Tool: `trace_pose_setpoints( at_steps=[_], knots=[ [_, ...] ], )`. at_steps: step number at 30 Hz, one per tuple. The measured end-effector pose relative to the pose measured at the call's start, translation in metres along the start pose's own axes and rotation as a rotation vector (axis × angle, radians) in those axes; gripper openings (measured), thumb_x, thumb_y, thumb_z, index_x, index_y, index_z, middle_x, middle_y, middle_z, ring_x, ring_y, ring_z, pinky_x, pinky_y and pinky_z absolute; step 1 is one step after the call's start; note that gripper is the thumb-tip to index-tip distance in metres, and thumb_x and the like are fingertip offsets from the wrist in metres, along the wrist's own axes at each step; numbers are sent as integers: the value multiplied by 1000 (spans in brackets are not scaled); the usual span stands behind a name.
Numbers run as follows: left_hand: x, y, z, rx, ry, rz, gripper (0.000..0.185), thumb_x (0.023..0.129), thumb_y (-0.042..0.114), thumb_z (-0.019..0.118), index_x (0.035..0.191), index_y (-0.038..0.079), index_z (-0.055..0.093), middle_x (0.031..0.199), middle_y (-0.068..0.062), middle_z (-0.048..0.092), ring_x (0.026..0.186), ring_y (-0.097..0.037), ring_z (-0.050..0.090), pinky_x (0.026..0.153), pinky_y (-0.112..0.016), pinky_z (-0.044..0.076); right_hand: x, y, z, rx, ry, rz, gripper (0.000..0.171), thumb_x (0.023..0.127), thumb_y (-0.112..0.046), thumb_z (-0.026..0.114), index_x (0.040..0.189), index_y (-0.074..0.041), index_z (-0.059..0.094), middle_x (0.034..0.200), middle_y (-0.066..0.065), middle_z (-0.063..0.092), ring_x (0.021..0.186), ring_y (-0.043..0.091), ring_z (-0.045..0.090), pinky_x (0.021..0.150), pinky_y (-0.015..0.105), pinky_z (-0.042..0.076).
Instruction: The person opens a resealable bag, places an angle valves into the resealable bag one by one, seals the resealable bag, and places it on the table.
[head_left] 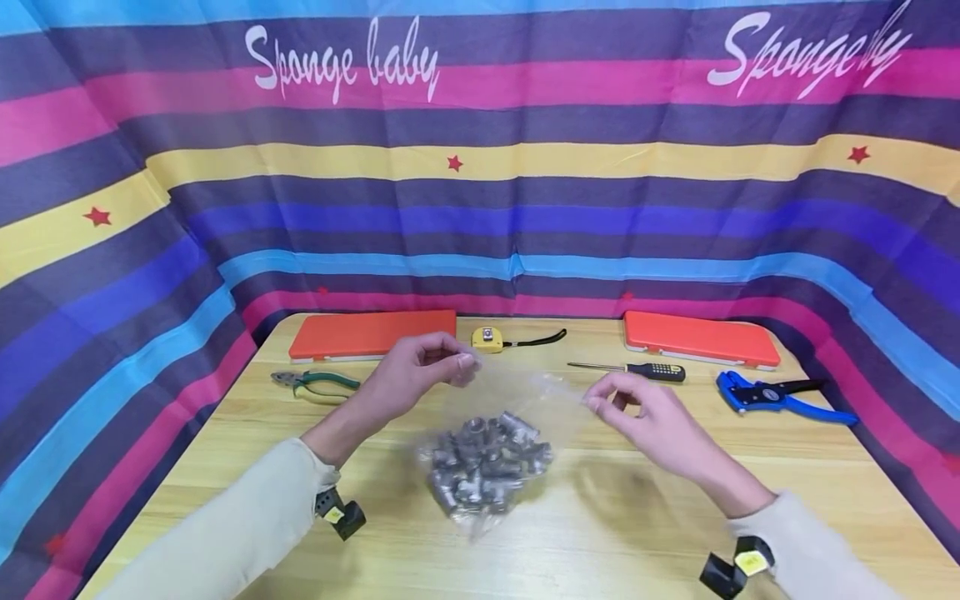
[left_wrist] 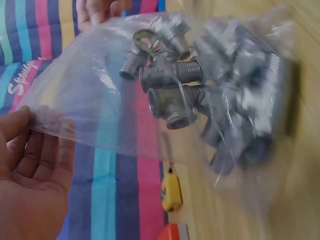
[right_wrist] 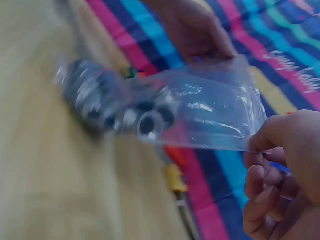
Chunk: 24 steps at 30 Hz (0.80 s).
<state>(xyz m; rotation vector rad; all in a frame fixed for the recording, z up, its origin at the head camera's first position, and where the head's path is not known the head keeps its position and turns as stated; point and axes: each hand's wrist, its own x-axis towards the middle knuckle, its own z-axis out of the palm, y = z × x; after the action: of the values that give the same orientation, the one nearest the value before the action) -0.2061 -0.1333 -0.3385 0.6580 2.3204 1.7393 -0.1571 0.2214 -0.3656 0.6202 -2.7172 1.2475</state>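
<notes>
A clear plastic bag [head_left: 491, 467] full of grey metal pipe fittings [left_wrist: 175, 105] hangs between my two hands, close over the table. My left hand [head_left: 427, 367] pinches one top corner of the bag between thumb and fingers. The opposite top corner is pinched by my right hand [head_left: 637, 417], as the right wrist view also shows with the thumb [right_wrist: 265, 137] on the film. Tee-shaped and straight threaded pieces show through the plastic, heaped at the bottom of the bag.
Red-orange flat cases [head_left: 375, 333] lie at the back left and right. Between them are a yellow tape measure [head_left: 487, 339] and a screwdriver [head_left: 652, 372]. Green-handled pliers [head_left: 318, 382] lie on the left, a blue wire stripper [head_left: 780, 396] on the right. A striped curtain [head_left: 480, 217] encloses the table.
</notes>
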Motion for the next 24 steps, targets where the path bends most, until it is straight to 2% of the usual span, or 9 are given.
trace_pose_setpoints(
  at_steps=[5, 10, 12, 17, 21, 24],
  knots=[
    [-5, 15, 10, -129, 15, 46, 18, 107, 13, 71, 120, 1, 76, 116, -17, 80, 105, -36, 80, 94, -46, 68, 0, -17, -30, 28, 93, 9, 12, 112, -23, 64, 116, -17, 73, 93, 4, 63, 77, 16, 57, 59, 29, 48],
    [-12, 24, 19, -164, 24, 120, 16, 104, 9, 72, 115, -1, 76, 112, -20, 80, 96, -31, 82, 90, -43, 69, -4, -32, -49, 41, 187, -37, 10, 112, -20, 65, 115, -18, 74, 100, 0, 70, 86, 14, 65, 67, 24, 55],
    [-15, 24, 21, -151, 26, 131, 15, 104, 9, 73, 114, -1, 75, 108, -17, 81, 93, -24, 81, 89, -41, 69, -7, -34, -51, 52, 205, -53, 9, 111, -18, 66, 116, -18, 74, 100, -3, 70, 88, 13, 65, 65, 25, 53],
    [-16, 15, 26, -144, 12, 140, 12, 104, 7, 73, 112, -2, 73, 105, -14, 79, 92, -16, 79, 89, -37, 69, -12, -26, -51, 89, 195, -17, 11, 111, -20, 67, 119, -20, 75, 92, -1, 62, 63, 21, 48, 48, 35, 38],
    [-16, 13, 30, -150, 3, 149, 12, 104, 7, 73, 111, -2, 72, 107, -17, 79, 93, -16, 79, 90, -38, 69, -14, -14, -50, 77, 191, 41, 12, 109, -25, 70, 119, -22, 77, 90, -1, 60, 61, 24, 46, 48, 36, 36],
    [-17, 14, 33, -128, 15, 148, 12, 104, 7, 73, 112, -2, 72, 107, -17, 78, 93, -16, 78, 89, -38, 69, -14, -9, -49, 68, 198, 43, 10, 109, -24, 70, 116, -20, 77, 89, -1, 59, 65, 23, 48, 51, 36, 38]
  ],
)
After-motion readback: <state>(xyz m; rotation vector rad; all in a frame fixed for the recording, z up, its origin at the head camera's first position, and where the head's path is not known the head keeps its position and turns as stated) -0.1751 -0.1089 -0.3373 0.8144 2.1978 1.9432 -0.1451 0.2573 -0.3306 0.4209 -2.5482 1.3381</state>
